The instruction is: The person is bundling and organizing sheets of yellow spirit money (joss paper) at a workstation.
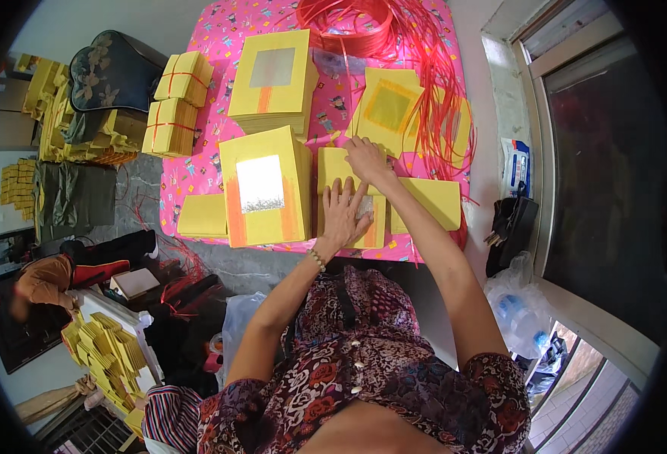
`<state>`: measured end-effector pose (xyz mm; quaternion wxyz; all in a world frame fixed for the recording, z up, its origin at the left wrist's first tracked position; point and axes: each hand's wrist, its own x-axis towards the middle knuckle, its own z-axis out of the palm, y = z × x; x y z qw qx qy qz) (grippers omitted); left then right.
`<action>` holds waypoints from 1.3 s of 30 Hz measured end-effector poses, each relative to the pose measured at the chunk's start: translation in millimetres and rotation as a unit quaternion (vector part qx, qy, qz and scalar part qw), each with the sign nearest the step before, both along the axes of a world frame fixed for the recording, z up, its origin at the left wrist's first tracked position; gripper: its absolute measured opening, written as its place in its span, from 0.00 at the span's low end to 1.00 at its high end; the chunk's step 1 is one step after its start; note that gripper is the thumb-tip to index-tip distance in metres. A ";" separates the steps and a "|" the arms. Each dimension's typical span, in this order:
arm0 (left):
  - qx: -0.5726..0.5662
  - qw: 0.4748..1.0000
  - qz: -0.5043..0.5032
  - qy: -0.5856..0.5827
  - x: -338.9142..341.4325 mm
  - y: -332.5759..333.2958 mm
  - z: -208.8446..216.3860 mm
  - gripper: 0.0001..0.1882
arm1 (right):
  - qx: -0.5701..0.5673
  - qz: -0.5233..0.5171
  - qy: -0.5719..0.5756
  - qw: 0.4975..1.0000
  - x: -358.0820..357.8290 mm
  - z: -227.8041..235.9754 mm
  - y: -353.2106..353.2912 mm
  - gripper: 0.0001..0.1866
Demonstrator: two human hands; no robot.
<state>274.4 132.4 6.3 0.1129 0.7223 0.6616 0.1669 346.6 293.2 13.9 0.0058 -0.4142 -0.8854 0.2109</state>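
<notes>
My left hand [342, 215] lies flat with spread fingers on a yellow joss paper sheet [374, 229], over its silver foil square. Farther back, my right hand [368, 162] rests with its fingers stretched out at the far edge of a folded yellow paper [332, 168]; its fingertips touch the paper. Just left of my hands stands a tall stack of yellow joss paper [292, 178], its top sheet bearing a shiny foil square and orange stripes. Behind it is a second stack [299, 74]. Yellow folded paper [443, 204] lies under my right forearm.
A pink patterned cloth [212, 121] covers the table. Red plastic strands [432, 45] coil at the back and trail over loose yellow sheets [389, 106]. Tied yellow bundles [171, 127] sit at the left edge. A window [602, 151] stands right; a person [49, 284] is at left.
</notes>
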 end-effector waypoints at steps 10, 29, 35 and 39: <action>0.010 1.000 -0.017 -0.022 -2.7 -4.5 -4.7 0.42 | -0.009 0.000 0.003 1.000 0.5 -1.4 0.0 0.17; 0.016 0.998 -0.021 -0.059 0.1 -6.3 -14.2 0.44 | 0.143 0.001 -0.033 0.989 79.0 -6.4 -136.1 0.31; 0.020 0.997 -0.012 -0.071 -0.5 -7.3 -15.9 0.44 | 0.104 0.018 -0.058 0.993 85.9 -1.7 -139.3 0.31; 0.032 0.997 -0.019 -0.069 -0.2 -7.0 -20.3 0.44 | 0.091 0.025 -0.058 0.994 88.6 -6.8 -135.9 0.31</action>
